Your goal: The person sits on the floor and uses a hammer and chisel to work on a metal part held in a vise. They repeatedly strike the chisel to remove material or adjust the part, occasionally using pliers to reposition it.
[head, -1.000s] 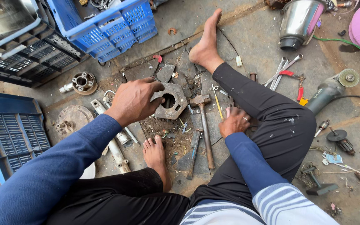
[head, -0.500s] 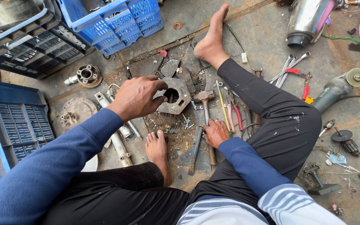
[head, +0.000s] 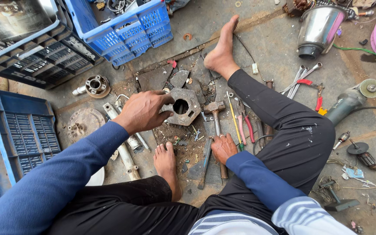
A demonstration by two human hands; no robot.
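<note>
Left hand has its fingers clamped on a rusty hexagonal metal part. Right hand is wrapped around the hammer handle on the floor.

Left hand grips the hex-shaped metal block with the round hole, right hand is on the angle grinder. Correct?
Not quite. In the head view the left hand does grip the hex metal block, but the right hand rests on the hammer handle; the angle grinder lies untouched, off to the right.
</note>
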